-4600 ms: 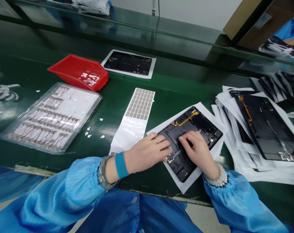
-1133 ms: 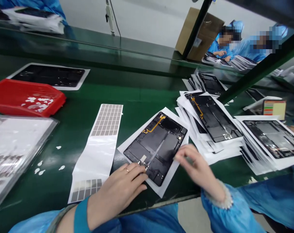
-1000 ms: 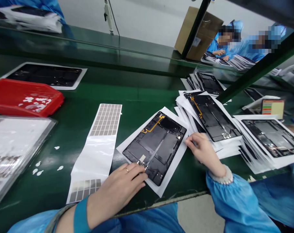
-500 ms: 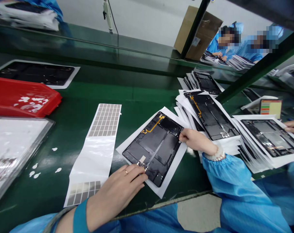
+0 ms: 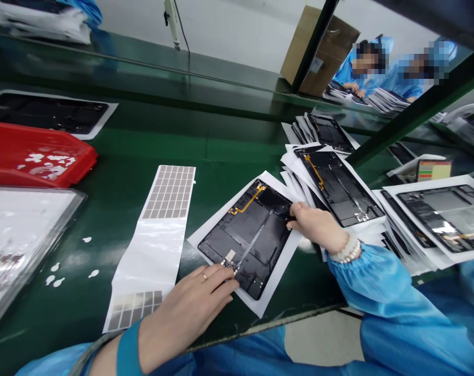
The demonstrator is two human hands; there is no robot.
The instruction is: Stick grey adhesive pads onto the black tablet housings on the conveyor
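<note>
A black device housing [image 5: 247, 237] with an orange flex cable lies tilted on a white sheet [image 5: 260, 308] in the middle of the bench. My left hand [image 5: 200, 295], wearing a ring and a blue wrist strap, rests with its fingertips on the small board at the housing's lower left edge. At the right edge, my right hand [image 5: 313, 224] has its thumb and fingers pinched on the housing's rim. A sticker sheet [image 5: 169, 192] of small grey rectangles lies left of the housing, its lower end beside my left hand.
Stacked housings [image 5: 339, 183] on white sheets stand at the right, with another stack [image 5: 448, 214] beyond. At the left are a red tray [image 5: 37, 156], a clear-covered sheet [image 5: 29, 224] and several white tabs [image 5: 58, 282]. Co-workers sit behind a green post [image 5: 425, 99].
At the far right, the top housing and its sheet have shifted, and another person's hand is out of view. My right hand's fingers have moved slightly on the rim; my left hand stays put.
</note>
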